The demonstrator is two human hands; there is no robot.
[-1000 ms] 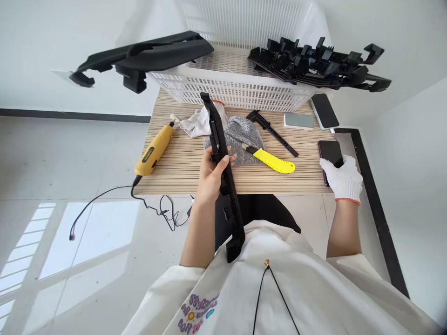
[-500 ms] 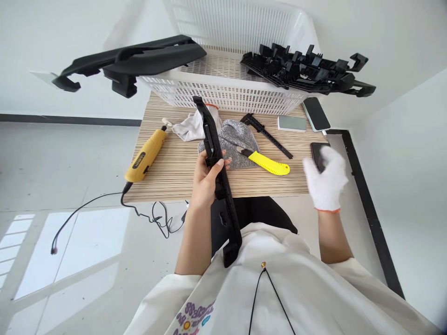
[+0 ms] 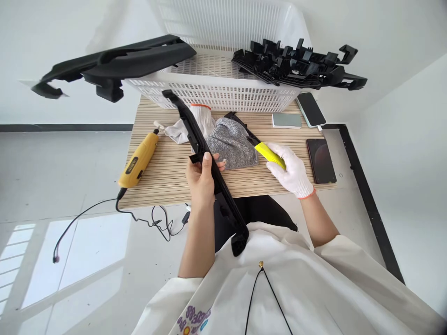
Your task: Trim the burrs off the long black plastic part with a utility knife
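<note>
My bare left hand (image 3: 202, 179) is closed round the middle of a long black plastic part (image 3: 223, 193), which slants from over the table down to my lap. On my right hand (image 3: 291, 171) is a white glove with an orange cuff, and its fingers are wrapped round the handle of a yellow utility knife (image 3: 268, 153). The knife's dark front end points up and left, over the edge of a grey cloth (image 3: 234, 144). Partly behind the knife lies a black caliper (image 3: 240, 122). Another white glove (image 3: 202, 118) rests behind the black part.
A white plastic basket (image 3: 216, 86) at the back bears black parts at left (image 3: 139, 60) and right (image 3: 296, 65). A yellow rotary tool (image 3: 138, 160) with a cord lies on the left. At right are two phones (image 3: 310, 109) (image 3: 321, 160) and a grey-white box (image 3: 286, 120).
My right hand has moved left from beside the lower phone and has taken hold of the yellow knife. The black part in my left hand has tilted further left at its top.
</note>
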